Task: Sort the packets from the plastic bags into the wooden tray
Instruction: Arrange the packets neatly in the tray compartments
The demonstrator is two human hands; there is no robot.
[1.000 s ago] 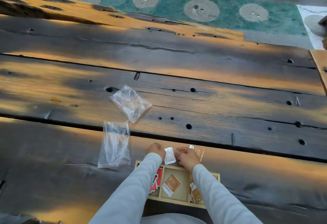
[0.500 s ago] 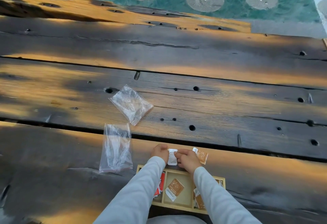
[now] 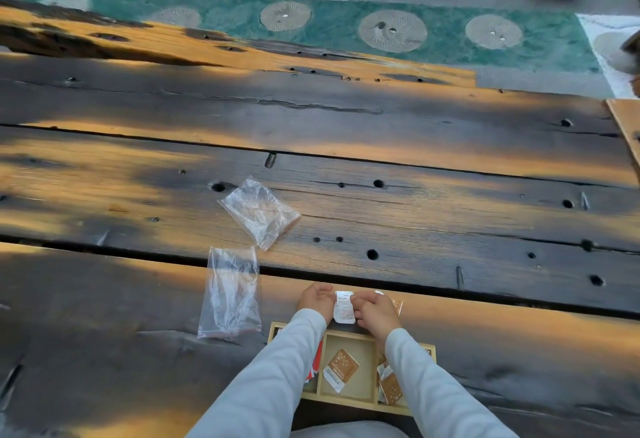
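Big wood table (image 3: 450,216). Two see-thru bags (image 3: 231,294) lie at 10 o'clock of the tray (image 3: 349,399), look empty. L hand (image 3: 316,300) & R hand (image 3: 374,309) both pinch a white packet (image 3: 344,307) at the tray's 12 o'clock edge. Next, I think: drop it in the right slot w/ its kind.

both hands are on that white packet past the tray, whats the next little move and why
Probably bring the white packet back and drop it into a compartment of the wooden tray. The left hand and right hand pinch it just beyond the tray's far edge. The middle compartment holds an orange packet, so another section may suit it, though sleeves hide parts of the tray.
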